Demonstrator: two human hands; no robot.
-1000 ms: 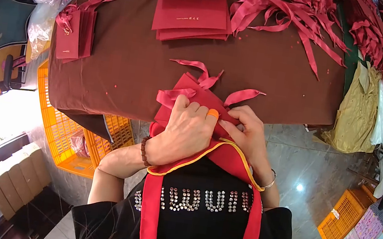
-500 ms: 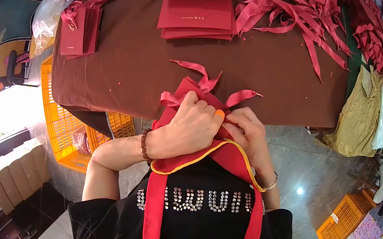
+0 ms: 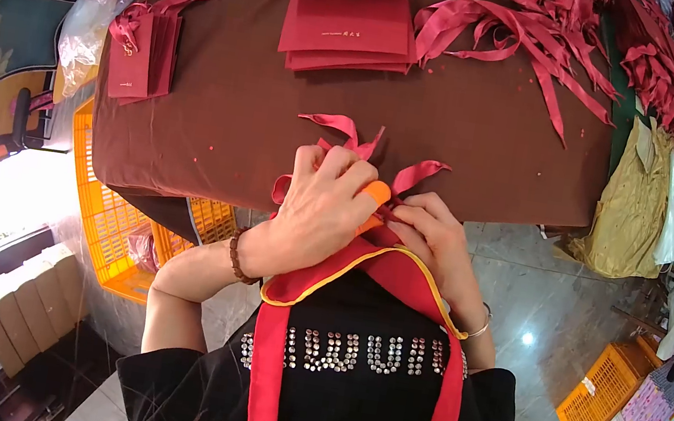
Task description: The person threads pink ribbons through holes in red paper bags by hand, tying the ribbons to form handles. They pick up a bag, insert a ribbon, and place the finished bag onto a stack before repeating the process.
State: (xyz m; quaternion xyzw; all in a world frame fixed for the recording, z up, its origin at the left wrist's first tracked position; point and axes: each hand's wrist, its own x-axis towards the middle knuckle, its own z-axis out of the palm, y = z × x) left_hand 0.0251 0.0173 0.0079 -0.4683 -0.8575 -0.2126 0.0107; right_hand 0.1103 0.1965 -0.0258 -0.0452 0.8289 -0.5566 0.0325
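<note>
My left hand (image 3: pixel 320 208) lies over a red gift bag at the table's front edge, fingers curled down around it. An orange finger cot (image 3: pixel 376 191) covers one of its fingertips. Most of the bag is hidden beneath this hand. Loose ends of red ribbon (image 3: pixel 421 173) stick out beyond the fingers. Close on the right, my right hand (image 3: pixel 431 235) has its thumb and fingers pinched together on the ribbon by the bag. The exact grip point is partly covered. Both hands are just above the red apron (image 3: pixel 397 272) with yellow trim.
A brown-covered table (image 3: pixel 236 126) carries a stack of red gift bags (image 3: pixel 347 25), ribboned bags (image 3: pixel 137 59) at left and loose ribbons (image 3: pixel 503 35) at right. Orange crates (image 3: pixel 105 219) stand below on the left. A golden sack (image 3: pixel 629 211) sits at the right.
My left hand has rolled over and spread further across the bag, hiding more of it, with the orange finger cot now more exposed. My right hand stays nearly in place; the ribbon ends shifted slightly.
</note>
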